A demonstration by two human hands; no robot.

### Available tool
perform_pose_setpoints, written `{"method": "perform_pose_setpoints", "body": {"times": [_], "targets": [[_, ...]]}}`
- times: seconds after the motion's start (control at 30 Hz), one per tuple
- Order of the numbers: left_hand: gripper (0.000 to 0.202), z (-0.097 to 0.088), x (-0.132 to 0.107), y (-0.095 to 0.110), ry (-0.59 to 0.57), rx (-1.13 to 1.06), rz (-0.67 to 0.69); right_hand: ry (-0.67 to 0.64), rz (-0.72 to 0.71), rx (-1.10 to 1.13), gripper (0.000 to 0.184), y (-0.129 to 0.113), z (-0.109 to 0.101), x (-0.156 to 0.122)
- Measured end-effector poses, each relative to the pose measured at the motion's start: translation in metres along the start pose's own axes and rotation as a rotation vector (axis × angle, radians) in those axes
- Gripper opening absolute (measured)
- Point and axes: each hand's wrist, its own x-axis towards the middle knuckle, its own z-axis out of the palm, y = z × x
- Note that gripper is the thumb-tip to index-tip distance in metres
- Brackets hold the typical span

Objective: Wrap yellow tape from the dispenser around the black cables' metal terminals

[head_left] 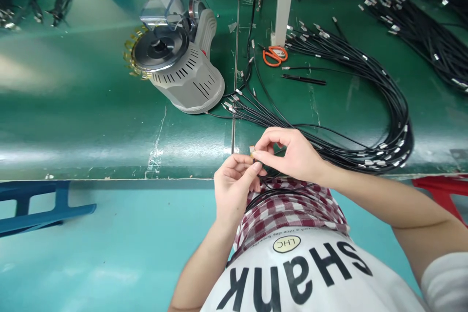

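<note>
We hold a small cable end (252, 149), pale and boxy with a tan side, its finer detail too small to make out; thin black cables (272, 193) lie over the checked cloth (292, 217) at our lap, and we cannot tell which of them joins it. The front edge of the green bench (91, 122) runs right under our left hand (236, 183), with the floor (127, 253) beyond it; to our left a broad stretch of bench top gives room, while a pale grey machine (190, 83) stands farther in; on our right a bundle of black cables (398, 102) with silvery tips curves in close behind the right hand (292, 153); orange scissors (272, 62) and a slim black tool (303, 79) lie past it, near a white post (285, 5). Our hands are together; the right thumb and forefinger pinch the cable end from the right, and the left fingertips close on it from below; it sits between them, just inside the bench edge.
</note>
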Motion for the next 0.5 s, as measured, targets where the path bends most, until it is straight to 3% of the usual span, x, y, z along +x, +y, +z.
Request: {"method": "perform_pose_setpoints", "body": {"times": [0.13,0.37,0.5], "targets": [[0.016,-0.001,-0.002,0.005,-0.025,-0.003,-0.004,-0.049,0.0,0.102,0.008,0.0,-0.002,0.003],[0.018,-0.002,0.002,0.009,-0.192,-0.191,-0.085,-0.29,0.268,0.578,0.023,0.019,-0.002,0.02],[0.021,-0.008,0.007,0.006,-0.259,-0.29,-0.141,-0.359,0.214,0.624,0.019,0.021,0.0,0.028]]}}
